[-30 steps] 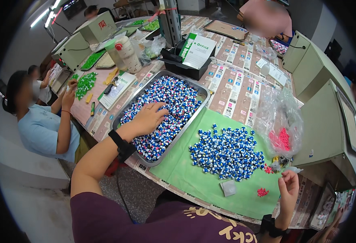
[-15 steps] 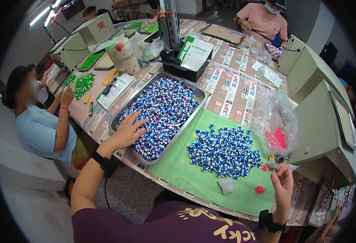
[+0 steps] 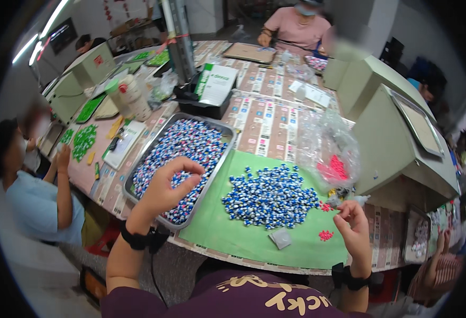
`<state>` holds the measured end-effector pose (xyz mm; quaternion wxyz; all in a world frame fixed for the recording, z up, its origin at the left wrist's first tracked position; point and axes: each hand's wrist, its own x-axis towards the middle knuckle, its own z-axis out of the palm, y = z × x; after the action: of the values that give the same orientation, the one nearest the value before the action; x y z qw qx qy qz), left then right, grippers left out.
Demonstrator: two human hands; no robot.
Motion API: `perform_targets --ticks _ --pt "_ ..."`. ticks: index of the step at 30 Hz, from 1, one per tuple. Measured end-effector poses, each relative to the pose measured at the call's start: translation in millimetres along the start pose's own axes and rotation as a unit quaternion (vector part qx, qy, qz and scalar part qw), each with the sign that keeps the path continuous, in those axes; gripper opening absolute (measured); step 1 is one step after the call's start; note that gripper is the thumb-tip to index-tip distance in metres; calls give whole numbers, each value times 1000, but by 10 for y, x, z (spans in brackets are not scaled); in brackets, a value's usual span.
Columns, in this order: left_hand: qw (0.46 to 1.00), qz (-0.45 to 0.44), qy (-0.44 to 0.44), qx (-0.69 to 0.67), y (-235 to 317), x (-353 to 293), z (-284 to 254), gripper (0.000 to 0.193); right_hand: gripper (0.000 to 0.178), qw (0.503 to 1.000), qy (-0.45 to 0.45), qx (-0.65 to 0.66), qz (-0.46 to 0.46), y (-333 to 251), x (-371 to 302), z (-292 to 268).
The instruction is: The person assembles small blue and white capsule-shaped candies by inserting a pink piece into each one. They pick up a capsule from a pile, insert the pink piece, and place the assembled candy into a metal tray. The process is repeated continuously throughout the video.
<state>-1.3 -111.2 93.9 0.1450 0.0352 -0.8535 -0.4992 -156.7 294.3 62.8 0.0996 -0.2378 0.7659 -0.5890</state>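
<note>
Left hand [image 3: 166,188] is raised just above the near end of the metal tray [image 3: 223,127], fingertips pinched together over the blue, white and red pieces [image 3: 188,140] heaped in it; whether a piece sits in the pinch cannot be told. Right hand [image 3: 353,225] is curled, fingertips closed on something too small to identify, at the green mat [image 3: 217,233]'s right edge, just beside the blue-and-white pile [image 3: 270,196] and scattered red pieces [image 3: 325,235].

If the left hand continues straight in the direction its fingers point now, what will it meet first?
Probably the blue, white and red pieces heaped in the metal tray. The left hand hangs above the tray's near end, fingers curled and pointing forward over the heap. Its height above the pieces is unclear.
</note>
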Motion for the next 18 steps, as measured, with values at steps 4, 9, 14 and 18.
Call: perform_targets --ticks 4,9,14,18 --pt "980 165 -80 -76 519 46 318 17 18 1000 4 -13 -16 -24 -84 -24" --pt "973 157 -67 157 506 63 692 22 23 968 0 -192 -161 -302 -167 -114" --pt "978 100 -57 174 431 -47 1153 24 14 779 -123 -265 -555 -1242 -381 -190" --pt "984 58 -47 161 459 -101 1411 25 20 735 26 -176 -655 -1382 -582 -55"
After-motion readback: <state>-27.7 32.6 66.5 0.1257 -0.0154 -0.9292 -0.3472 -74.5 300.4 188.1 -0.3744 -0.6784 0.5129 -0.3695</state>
